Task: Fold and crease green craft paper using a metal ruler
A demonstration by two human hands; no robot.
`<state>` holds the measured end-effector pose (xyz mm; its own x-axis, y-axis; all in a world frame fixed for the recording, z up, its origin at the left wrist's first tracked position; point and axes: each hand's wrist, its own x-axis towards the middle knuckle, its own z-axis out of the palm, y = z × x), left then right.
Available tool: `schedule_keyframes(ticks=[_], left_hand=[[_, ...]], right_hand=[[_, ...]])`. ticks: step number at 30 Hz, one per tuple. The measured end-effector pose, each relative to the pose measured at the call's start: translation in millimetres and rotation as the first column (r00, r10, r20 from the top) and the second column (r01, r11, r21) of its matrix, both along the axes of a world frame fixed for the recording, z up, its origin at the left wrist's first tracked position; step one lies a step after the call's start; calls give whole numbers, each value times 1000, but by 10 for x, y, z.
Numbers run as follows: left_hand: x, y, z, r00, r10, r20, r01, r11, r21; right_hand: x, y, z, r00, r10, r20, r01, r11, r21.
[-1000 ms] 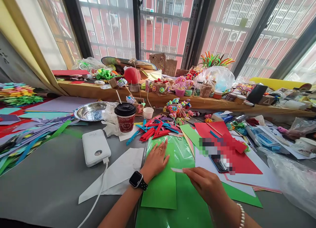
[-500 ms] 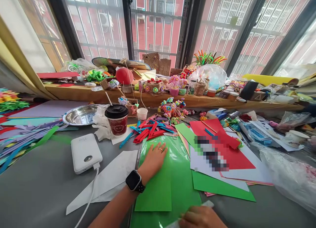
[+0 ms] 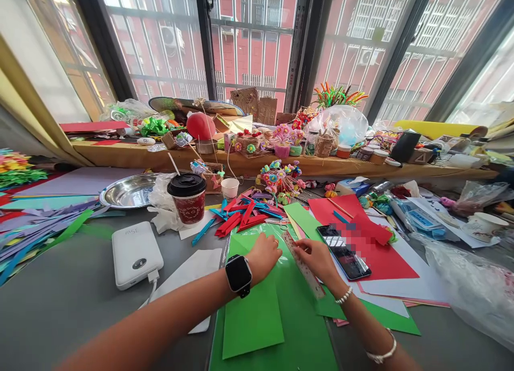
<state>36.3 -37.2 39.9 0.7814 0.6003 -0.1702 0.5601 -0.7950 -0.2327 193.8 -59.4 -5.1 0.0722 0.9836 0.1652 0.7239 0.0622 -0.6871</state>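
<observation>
My left hand (image 3: 265, 257), wearing a ring and a dark watch, has its fingers curled on the upper part of a narrow green paper (image 3: 252, 317). That paper lies slightly askew over a larger glossy green sheet in clear plastic (image 3: 307, 333). Beside it, my right hand (image 3: 316, 257) grips a pale, see-through ruler (image 3: 304, 266) near its far end, thumb and fingers closed on it. The ruler slants over the right side of the plastic-covered sheet. The left fingertips are partly hidden.
A phone (image 3: 345, 253) lies on red paper (image 3: 395, 258) at right. Folded red and blue strips (image 3: 243, 216) and scissors (image 3: 283, 224) lie beyond my hands. A lidded cup (image 3: 188, 199) and a white power bank (image 3: 137, 256) stand left. Crafts crowd the sill (image 3: 168, 159).
My right hand has come up from the near edge to the middle with the ruler. My left hand has curled from lying flat, and the narrow green paper has shifted slightly nearer and turned.
</observation>
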Motion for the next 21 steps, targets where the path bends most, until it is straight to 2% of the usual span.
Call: schedule_keyframes(ticks=[5,9,15,18,21], left_hand=[[7,52,-7,999,-44,-7,44,999,7],[-26,134,-13,997,-78,5,78,997,-23],[-59,299,31,995,-95,-40,89,988,-128],[-93,338,80,995,-95,-24,88,973,-215],[-146,381,131,999,-43,27,49,944,-327]], right_hand=[[-122,383,2,999,-13,42,13,1000,-3],[-160,554,-8,996,-18,90,18,1000,2],[-93,575,-42,992,-55,114,50,998,47],[-29,551,-49,996,-71,53,66,994,90],[36,536,-31,996,-55,-69,63,992,113]])
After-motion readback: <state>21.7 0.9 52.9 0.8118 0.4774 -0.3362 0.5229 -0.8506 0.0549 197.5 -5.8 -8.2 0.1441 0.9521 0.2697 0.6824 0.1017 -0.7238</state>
